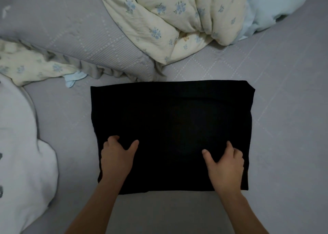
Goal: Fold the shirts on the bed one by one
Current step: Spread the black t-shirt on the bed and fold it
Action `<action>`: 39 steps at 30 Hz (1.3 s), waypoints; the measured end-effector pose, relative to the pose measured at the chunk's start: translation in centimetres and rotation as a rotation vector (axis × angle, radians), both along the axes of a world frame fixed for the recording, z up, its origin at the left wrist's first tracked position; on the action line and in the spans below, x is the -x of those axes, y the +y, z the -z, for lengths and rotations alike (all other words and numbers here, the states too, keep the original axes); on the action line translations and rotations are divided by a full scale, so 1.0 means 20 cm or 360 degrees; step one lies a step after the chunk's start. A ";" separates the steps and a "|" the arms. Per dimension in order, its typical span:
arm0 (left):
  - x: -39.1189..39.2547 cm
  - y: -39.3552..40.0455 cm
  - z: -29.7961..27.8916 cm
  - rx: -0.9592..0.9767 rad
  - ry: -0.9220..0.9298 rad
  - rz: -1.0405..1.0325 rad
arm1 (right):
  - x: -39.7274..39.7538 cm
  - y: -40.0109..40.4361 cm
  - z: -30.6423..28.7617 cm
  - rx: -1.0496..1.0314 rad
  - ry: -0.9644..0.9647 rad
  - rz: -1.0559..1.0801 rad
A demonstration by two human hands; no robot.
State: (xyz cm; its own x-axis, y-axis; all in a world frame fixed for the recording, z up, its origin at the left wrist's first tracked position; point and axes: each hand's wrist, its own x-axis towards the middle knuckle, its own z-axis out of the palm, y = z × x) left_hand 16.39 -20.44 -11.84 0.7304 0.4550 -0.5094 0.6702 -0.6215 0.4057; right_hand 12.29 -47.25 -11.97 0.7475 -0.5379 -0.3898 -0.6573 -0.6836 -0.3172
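Black shirt point(170, 127), soft and limp, folded flat at frame centre on the bed point(284, 127). Left hand point(117, 159) and right hand point(225, 168) pinching near corners, fingers curled. Best gripped at edges.

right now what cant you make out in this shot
- Head view: black shirt is too dark to show its folds or layers.
- Left hand and right hand: curled fingers hide whether they pinch the cloth.
- White garment: cut off by the left edge.
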 end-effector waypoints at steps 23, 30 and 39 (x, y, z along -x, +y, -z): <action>0.00 0.14 0.01 -0.0252 -0.0039 -0.0320 | 0.24 -0.13 0.00 -0.0125 -0.0158 0.1341; 0.20 0.25 0.02 0.0711 0.0352 -0.0453 | 0.31 0.07 -0.03 -0.1764 -0.0109 0.1812; 0.90 -0.15 0.04 0.1426 0.0649 -0.1119 | 0.23 -0.25 0.06 -0.1181 -0.0522 0.1342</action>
